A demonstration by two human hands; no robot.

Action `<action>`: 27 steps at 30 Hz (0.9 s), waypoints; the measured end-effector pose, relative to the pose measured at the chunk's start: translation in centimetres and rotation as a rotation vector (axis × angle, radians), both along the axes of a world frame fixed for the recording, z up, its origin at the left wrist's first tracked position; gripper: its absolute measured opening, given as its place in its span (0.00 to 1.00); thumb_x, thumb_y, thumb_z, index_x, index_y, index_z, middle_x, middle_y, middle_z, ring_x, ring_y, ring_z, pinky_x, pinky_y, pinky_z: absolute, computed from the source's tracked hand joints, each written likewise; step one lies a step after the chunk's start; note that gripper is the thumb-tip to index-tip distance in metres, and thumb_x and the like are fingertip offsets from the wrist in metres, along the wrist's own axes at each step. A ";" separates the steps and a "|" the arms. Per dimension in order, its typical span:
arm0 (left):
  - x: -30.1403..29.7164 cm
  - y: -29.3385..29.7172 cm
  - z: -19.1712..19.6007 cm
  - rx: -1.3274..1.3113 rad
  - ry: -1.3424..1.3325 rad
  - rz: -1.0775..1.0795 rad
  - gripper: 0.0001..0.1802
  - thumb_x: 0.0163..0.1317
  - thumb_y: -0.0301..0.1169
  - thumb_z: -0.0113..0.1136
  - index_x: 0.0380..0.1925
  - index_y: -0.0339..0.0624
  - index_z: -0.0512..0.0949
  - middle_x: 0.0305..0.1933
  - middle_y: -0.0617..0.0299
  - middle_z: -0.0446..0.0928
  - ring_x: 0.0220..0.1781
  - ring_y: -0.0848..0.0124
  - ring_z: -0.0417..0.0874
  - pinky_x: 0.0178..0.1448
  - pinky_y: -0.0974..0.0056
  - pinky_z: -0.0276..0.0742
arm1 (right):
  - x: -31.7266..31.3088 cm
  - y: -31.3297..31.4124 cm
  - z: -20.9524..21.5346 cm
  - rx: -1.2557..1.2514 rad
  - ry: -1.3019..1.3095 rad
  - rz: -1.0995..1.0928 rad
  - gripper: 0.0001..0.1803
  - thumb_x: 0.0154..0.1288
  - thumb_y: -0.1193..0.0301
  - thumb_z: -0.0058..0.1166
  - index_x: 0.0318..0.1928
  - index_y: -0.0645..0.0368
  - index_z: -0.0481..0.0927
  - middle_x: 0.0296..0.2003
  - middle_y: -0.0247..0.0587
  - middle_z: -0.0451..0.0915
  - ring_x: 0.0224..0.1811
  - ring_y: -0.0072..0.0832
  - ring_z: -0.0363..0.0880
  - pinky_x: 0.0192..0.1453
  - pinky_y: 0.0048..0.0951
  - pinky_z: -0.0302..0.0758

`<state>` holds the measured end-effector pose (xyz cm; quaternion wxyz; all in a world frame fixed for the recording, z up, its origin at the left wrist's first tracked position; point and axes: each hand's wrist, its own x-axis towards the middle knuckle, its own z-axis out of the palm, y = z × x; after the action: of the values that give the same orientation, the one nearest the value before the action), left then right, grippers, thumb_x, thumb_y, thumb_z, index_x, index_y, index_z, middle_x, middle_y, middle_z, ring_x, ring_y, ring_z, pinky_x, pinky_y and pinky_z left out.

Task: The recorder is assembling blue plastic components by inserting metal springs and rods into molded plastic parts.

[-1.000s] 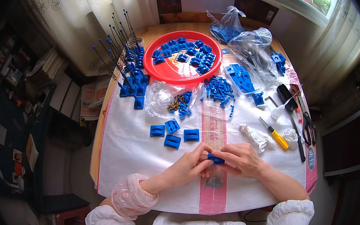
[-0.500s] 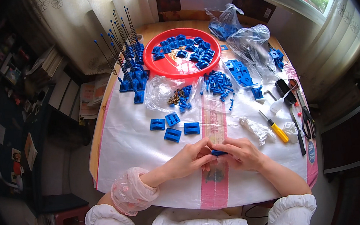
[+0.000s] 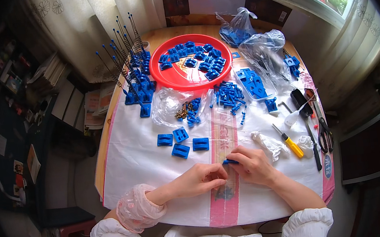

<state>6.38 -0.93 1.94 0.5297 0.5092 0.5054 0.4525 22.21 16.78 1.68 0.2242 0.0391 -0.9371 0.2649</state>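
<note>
My right hand (image 3: 253, 166) is closed on a small blue plastic part (image 3: 230, 161), which pokes out at its fingertips; the rest of the part is hidden. Just left of it and apart from it, my left hand (image 3: 204, 178) has its fingers curled toward the thumb in a pinch. Whatever may be in that pinch is too small to make out. Beyond my hands lie several square blue plastic bases (image 3: 181, 151) with raised ridges. Behind these are a clear bag (image 3: 166, 109) with brass-coloured screws (image 3: 182, 112) and a heap of blue pegs (image 3: 229, 95).
A red round tray (image 3: 163, 80) holds more blue parts. Blue bases with upright springs (image 3: 140, 93) stand at the far left. On the right lie a yellow-handled screwdriver (image 3: 293, 147), scissors (image 3: 324, 134), crumpled white wrapping (image 3: 269, 145) and a clear tray (image 3: 270, 92) of flat blue pieces.
My left hand has drawn away to the left from the blue part and my right hand. The part stays in my right hand. The whole view has shifted slightly.
</note>
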 end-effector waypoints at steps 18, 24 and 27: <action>-0.4 0.3 0.4 0.038 0.114 -0.027 0.08 0.64 0.23 0.61 0.42 0.33 0.79 0.39 0.59 0.83 0.40 0.77 0.83 0.44 0.71 0.81 | -0.1 0.4 -0.3 0.052 0.074 0.002 0.18 0.50 0.77 0.66 0.44 0.57 0.80 0.36 0.39 0.80 0.32 0.35 0.82 0.33 0.32 0.78; -0.4 0.2 0.3 0.047 0.134 -0.028 0.09 0.64 0.24 0.61 0.43 0.33 0.79 0.39 0.58 0.83 0.38 0.75 0.84 0.43 0.70 0.81 | -0.3 0.3 -0.3 0.046 0.040 -0.100 0.15 0.54 0.76 0.64 0.44 0.56 0.80 0.35 0.38 0.79 0.33 0.35 0.81 0.36 0.33 0.78; -0.4 0.2 0.1 0.053 0.124 -0.020 0.09 0.64 0.25 0.61 0.43 0.32 0.79 0.39 0.58 0.83 0.37 0.75 0.84 0.42 0.70 0.81 | -0.4 0.1 0.4 0.022 0.040 -0.106 0.14 0.53 0.76 0.64 0.43 0.56 0.80 0.35 0.38 0.79 0.33 0.35 0.81 0.36 0.33 0.78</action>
<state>5.99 -0.73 2.07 0.4882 0.5552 0.5200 0.4279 21.82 16.89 2.04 0.2561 -0.0027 -0.9361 0.2413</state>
